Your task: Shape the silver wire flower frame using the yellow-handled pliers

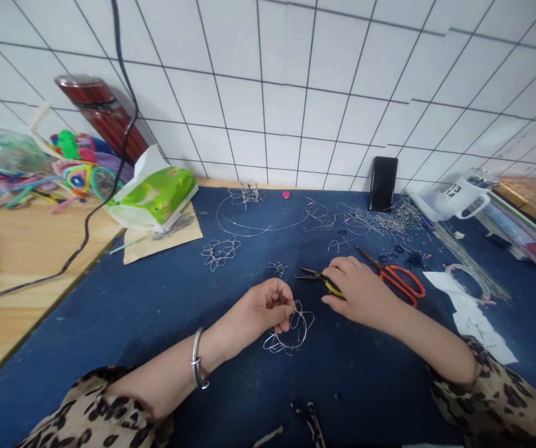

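My left hand [275,305] pinches a ring of bent silver wire [306,330] with petal-like loops and small pink specks, held low over the blue mat. To the right, my right hand [354,289] is closed over the yellow handles of needle-nose pliers [312,274]; their slim jaws point left. Part of the handles is hidden under the palm. Just beyond my left hand lies a small bundle of twisted wire [278,268]. A second looped wire ring [220,252] rests farther left. Orange-handled scissors [401,280] lie right beside my right hand.
Loose wires [380,218] are tangled at the back right, near a phone [383,183] against the tiled wall and a white mug [464,196]. A green tissue pack [156,196] sits back left. A black cable [93,214] hangs across the left. Dark-handled tools [312,423] lie in front.
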`<state>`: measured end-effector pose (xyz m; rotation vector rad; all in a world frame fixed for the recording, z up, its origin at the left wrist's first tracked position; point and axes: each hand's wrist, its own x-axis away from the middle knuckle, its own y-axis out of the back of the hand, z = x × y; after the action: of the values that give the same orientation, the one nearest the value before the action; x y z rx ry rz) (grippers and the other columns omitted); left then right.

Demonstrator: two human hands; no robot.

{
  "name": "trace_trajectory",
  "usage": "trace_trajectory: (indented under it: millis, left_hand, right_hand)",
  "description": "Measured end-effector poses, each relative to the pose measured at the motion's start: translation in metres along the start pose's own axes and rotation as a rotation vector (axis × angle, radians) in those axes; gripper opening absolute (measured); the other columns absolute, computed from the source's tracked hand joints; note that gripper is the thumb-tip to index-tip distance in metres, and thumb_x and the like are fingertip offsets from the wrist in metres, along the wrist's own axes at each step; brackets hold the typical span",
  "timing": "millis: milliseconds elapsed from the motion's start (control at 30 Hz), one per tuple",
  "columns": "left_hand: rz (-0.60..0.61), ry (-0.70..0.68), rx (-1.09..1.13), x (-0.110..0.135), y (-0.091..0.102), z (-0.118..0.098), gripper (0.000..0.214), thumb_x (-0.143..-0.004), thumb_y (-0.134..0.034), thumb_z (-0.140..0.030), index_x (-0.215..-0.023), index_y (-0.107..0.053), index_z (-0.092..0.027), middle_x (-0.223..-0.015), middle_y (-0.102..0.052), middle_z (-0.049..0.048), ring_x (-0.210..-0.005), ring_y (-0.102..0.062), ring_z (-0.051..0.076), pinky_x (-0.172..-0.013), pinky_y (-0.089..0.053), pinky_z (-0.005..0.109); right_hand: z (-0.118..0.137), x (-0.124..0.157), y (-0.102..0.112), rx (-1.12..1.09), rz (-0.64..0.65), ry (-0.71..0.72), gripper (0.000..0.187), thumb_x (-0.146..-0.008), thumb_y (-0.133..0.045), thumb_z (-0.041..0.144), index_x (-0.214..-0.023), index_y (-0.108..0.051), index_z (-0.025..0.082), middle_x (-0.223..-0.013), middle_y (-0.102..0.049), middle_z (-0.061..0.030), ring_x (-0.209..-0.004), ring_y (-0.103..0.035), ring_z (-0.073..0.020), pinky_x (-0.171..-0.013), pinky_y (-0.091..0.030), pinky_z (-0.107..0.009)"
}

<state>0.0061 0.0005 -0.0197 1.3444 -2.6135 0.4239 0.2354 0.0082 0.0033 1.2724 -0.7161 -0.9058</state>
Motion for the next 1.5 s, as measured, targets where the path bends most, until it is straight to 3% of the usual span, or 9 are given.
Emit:
trace_trajectory:
  millis: [67, 267, 433, 700, 800, 900, 1100, 1200, 1500]
  left_hand:
    - [0.001, -0.007, -0.002, 0.0, 0.0, 0.0, 0.008, -0.081, -0.053, -0.017, -0.087, -0.048, -0.016, -0.067, -0.056, -0.002, -0.056, -0.052, 0.009, -0.056, -0.042, 0.024]
    - [-0.009, -0.019, -0.005, 0.0, 0.001, -0.001, 0.008, -0.081, -0.052, -0.015, -0.087, -0.048, -0.016, -0.067, -0.055, -0.0024, -0.056, -0.051, 0.009, -0.056, -0.041, 0.024]
    - [-0.002, -0.029, -0.012, 0.001, 0.001, -0.001, 0.007, -0.081, -0.052, -0.015, -0.087, -0.048, -0.016, -0.069, -0.056, -0.0018, -0.056, -0.051, 0.009, -0.057, -0.041, 0.025]
    - [-0.006, -0.025, -0.025, 0.0, 0.001, -0.002, 0.007, -0.081, -0.052, -0.015, -0.086, -0.048, -0.016, -0.066, -0.055, -0.0026, -0.056, -0.051, 0.009, -0.056, -0.041, 0.025]
    - [-0.017, -0.018, -0.029, 0.001, 0.001, -0.003, 0.007, -0.081, -0.052, -0.015, -0.087, -0.049, -0.016, -0.067, -0.055, -0.0022, -0.057, -0.051, 0.009, -0.057, -0.041, 0.025]
    - [-0.018, -0.022, -0.015, 0.001, 0.002, -0.003, 0.008, -0.08, -0.053, -0.014, -0.087, -0.049, -0.016, -0.07, -0.056, -0.0017, -0.057, -0.052, 0.009, -0.058, -0.042, 0.025]
    - [-0.036, -0.036, -0.01, -0.001, 0.003, -0.002, 0.008, -0.08, -0.053, -0.015, -0.086, -0.048, -0.016, -0.068, -0.056, -0.002, -0.056, -0.051, 0.009, -0.057, -0.042, 0.025]
    - [-0.05, -0.047, -0.003, -0.001, 0.004, -0.002, 0.008, -0.08, -0.053, -0.015, -0.086, -0.048, -0.016, -0.068, -0.055, -0.0023, -0.056, -0.051, 0.009, -0.056, -0.041, 0.024]
    - [-0.08, -0.056, -0.038, 0.0, 0.004, -0.003, 0.007, -0.081, -0.052, -0.018, -0.087, -0.048, -0.016, -0.065, -0.055, -0.0025, -0.056, -0.051, 0.01, -0.058, -0.042, 0.025]
  right_hand:
    - [-0.004, 0.005, -0.004, 0.085, -0.007, 0.002, 0.046, -0.072, -0.063, 0.038, -0.113, -0.051, 0.019, -0.111, -0.051, -0.0114, -0.1, -0.047, -0.0255, -0.081, -0.042, -0.04]
    - [-0.008, 0.009, -0.018, 0.16, -0.037, 0.019, 0.037, -0.08, -0.055, 0.028, -0.116, -0.048, 0.019, -0.11, -0.053, -0.0107, -0.103, -0.047, -0.0244, -0.084, -0.041, -0.04]
    - [-0.014, 0.003, -0.022, 0.204, -0.099, 0.017, 0.048, -0.08, -0.055, 0.034, -0.123, -0.043, 0.017, -0.124, -0.044, -0.0144, -0.113, -0.038, -0.0295, -0.088, -0.036, -0.045]
    - [-0.009, 0.002, -0.026, 0.24, -0.069, 0.094, 0.022, -0.081, -0.047, 0.024, -0.099, -0.055, 0.014, -0.09, -0.053, -0.0112, -0.089, -0.047, -0.0242, -0.075, -0.039, -0.037]
    - [-0.01, 0.001, -0.029, 0.21, -0.09, 0.068, 0.015, -0.079, -0.047, 0.021, -0.09, -0.055, 0.013, -0.086, -0.053, -0.0111, -0.084, -0.049, -0.0231, -0.073, -0.04, -0.036]
    - [-0.016, 0.001, -0.03, 0.175, -0.104, 0.058, 0.018, -0.081, -0.044, 0.018, -0.095, -0.053, 0.012, -0.09, -0.053, -0.0123, -0.086, -0.05, -0.0231, -0.072, -0.041, -0.035]
    - [-0.022, 0.005, -0.022, -0.044, -0.123, 0.063, 0.021, -0.088, -0.039, 0.024, -0.105, -0.048, 0.016, -0.092, -0.055, -0.0079, -0.083, -0.054, -0.0168, -0.071, -0.045, -0.029]
    - [-0.015, 0.01, -0.014, -0.165, -0.138, 0.183, 0.029, -0.084, -0.05, 0.038, -0.103, -0.05, 0.017, -0.096, -0.055, -0.0087, -0.088, -0.052, -0.0188, -0.076, -0.045, -0.032]
    - [0.003, 0.018, 0.004, 0.077, -0.128, 0.343, 0.021, -0.083, -0.049, 0.03, -0.098, -0.056, 0.018, -0.088, -0.053, -0.0085, -0.08, -0.047, -0.0191, -0.072, -0.04, -0.036]
